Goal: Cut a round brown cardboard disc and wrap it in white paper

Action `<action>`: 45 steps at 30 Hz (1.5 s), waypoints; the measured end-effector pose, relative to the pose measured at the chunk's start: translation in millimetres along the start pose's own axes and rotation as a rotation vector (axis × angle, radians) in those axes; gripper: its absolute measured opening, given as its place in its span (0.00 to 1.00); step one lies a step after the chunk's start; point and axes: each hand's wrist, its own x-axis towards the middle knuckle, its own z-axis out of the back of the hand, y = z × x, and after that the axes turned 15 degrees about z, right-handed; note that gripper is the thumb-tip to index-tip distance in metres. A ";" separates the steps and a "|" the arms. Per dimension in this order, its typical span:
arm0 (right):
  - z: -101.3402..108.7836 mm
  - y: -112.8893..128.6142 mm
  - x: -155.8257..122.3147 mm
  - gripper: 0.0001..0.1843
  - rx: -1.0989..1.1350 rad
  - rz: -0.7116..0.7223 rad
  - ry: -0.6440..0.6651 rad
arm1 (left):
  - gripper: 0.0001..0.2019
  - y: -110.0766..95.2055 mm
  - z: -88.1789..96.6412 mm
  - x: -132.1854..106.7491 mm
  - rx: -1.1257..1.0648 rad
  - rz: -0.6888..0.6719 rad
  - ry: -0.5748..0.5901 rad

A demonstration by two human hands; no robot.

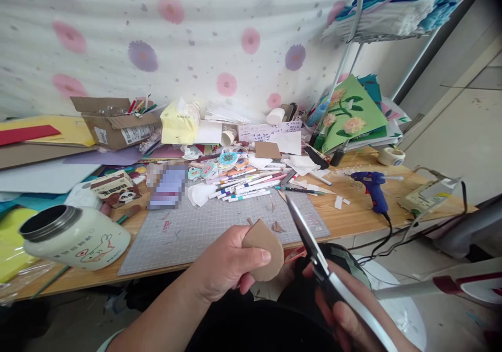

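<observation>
My left hand (231,260) pinches a piece of brown cardboard (263,239), thumb on its face. The piece has a rounded lower right edge and a pointed top. In my right hand (345,310) is a pair of scissors (314,247), with the blades pointing up and to the left and looking closed together. A gap lies between the blades and the cardboard. Small brown scraps (277,227) lie on the grey cutting mat (219,226) just beyond my hands.
Marker pens (251,184) lie heaped behind the mat. A blue hot glue gun (372,187) with a cord stands to the right. A wide-mouthed pale jar (86,237) and a pixelated phone (168,187) are at left. Behind them is a cardboard box (113,127); a rack (376,30) rises at right.
</observation>
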 end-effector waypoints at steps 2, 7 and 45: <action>-1.5 3.3 14.1 0.33 0.090 0.029 -0.009 | 0.09 -2.7 -4.3 -0.5 0.041 0.004 0.047; -16.8 27.5 60.8 0.29 0.216 0.008 -0.176 | 0.05 -13.1 -8.8 -4.3 0.175 0.035 0.137; -26.6 17.8 35.4 0.35 -0.056 0.162 0.108 | 0.13 4.9 -25.0 7.5 -0.111 -0.277 -0.344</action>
